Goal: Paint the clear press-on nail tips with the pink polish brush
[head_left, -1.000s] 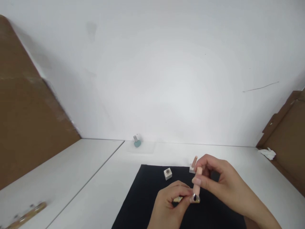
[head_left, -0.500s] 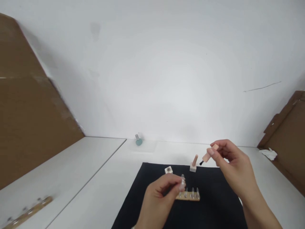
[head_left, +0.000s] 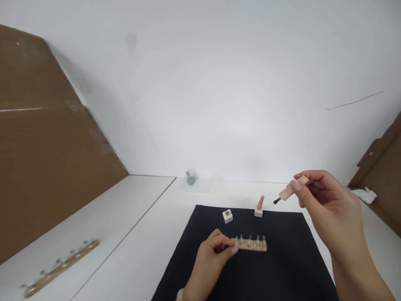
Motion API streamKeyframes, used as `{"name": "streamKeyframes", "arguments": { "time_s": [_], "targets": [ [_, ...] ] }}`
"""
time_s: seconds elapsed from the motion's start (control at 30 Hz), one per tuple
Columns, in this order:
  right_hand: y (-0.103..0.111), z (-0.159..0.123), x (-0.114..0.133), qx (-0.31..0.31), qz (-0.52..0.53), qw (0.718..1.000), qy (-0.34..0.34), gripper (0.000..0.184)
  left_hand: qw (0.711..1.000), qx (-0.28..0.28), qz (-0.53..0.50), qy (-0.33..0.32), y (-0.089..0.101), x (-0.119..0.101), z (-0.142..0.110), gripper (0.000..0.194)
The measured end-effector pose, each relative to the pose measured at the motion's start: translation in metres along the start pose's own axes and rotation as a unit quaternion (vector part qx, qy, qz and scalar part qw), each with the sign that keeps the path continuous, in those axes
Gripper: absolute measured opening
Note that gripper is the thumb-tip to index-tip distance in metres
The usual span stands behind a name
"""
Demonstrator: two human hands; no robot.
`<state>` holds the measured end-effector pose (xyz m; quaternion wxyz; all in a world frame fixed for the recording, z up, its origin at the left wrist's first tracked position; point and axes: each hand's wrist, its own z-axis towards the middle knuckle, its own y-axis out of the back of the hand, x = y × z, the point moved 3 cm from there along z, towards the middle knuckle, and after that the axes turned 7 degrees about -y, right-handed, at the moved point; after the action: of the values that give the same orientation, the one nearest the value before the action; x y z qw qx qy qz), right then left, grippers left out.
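R hand (head_left: 332,205): thumb + fingers together, pinched on peach brush cap (head_left: 293,192), held in the air above far right corner of mat. Black brush tip (head_left: 277,201) points down-left, touching nothing. Cap looks light, stiff, smooth, prob. slick; hold on cap body, well clear of soft bristles. Can't tell if bristles are wet.

L hand (head_left: 209,265): fingers curled close together at left end of wooden strip (head_left: 252,247), touching it; clamped or only resting, can't tell. Strip lies on black mat (head_left: 288,267), clear nail tips (head_left: 250,241) upright along it. Tips look thin, light, brittle; safest hold is wood at strip ends, not tips.

Containers: white square bottle (head_left: 227,216) on mat, behind strip, neck open, no cap; contents not visible. Second white square bottle (head_left: 258,212) just right of it, peach cap upright on top. Teal bottle (head_left: 190,179) w/ grey cap on clear plate (head_left: 194,187), far back on white table (head_left: 134,251). Second wooden strip (head_left: 61,267) on left table panel, w/ small tips, well apart from mat. Crumpled tissue (head_left: 365,195) at far right.
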<state>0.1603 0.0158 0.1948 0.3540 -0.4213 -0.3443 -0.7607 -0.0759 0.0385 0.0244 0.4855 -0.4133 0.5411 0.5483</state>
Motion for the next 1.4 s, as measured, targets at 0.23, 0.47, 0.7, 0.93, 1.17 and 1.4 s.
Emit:
{"name": "streamKeyframes", "arguments": {
  "time_s": [0.23,0.47,0.7,0.93,1.17,1.4],
  "targets": [
    [0.004,0.004,-0.001,-0.015,0.02,1.0,0.006,0.019,1.0,-0.011,0.003,0.013,-0.005,0.017,0.015,0.021],
    [0.003,0.005,-0.004,-0.017,0.021,1.0,0.005,0.02,1.0,-0.011,0.009,0.021,-0.006,0.023,0.02,0.026],
    [0.0,0.006,-0.005,-0.018,0.02,1.0,0.009,0.022,0.999,-0.001,0.024,0.029,-0.004,0.023,0.022,0.024],
    [-0.001,0.005,-0.005,-0.018,0.011,1.0,0.004,0.021,0.999,-0.007,0.033,0.029,-0.006,0.024,0.021,0.024],
    [0.0,0.004,-0.003,-0.013,0.017,1.0,-0.013,0.019,0.998,-0.005,0.048,0.03,-0.003,0.025,0.021,0.02],
    [-0.007,0.005,-0.006,0.021,0.009,1.0,-0.004,0.02,0.998,-0.001,0.055,0.021,-0.003,0.027,0.019,0.018]
  ]
}}
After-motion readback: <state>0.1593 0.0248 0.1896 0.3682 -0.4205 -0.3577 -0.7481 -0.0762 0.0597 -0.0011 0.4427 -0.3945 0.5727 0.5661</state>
